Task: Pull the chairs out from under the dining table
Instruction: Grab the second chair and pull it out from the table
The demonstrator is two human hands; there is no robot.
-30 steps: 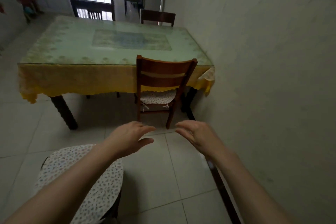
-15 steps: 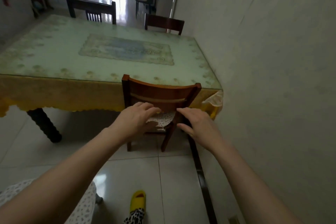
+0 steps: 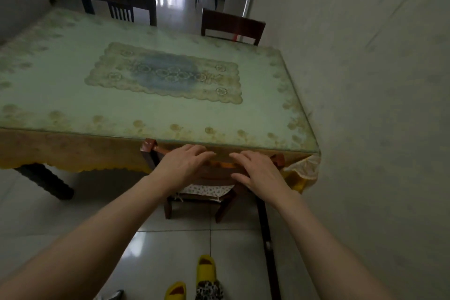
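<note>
Hands rest side by side on the top rail of a reddish-brown wooden chair tucked under the near edge of a rectangular glass-topped desk draped in a yellow lace-edged cloth. The left hand lies palm down with its fingers curled over the rail; the right hand does the same just beside it, thumb spread below. Whether either grip has fully closed on the rail cannot be told, since the fingertips are hidden behind the wood. The chair's patterned seat cushion shows beneath the hands, under the desk edge. Two more dark wooden chairs stand at the far side: one with a slatted back at left, one with a plain back at right. Yellow slippers show on the pale tiled floor below. A plain wall runs along the right.
</note>
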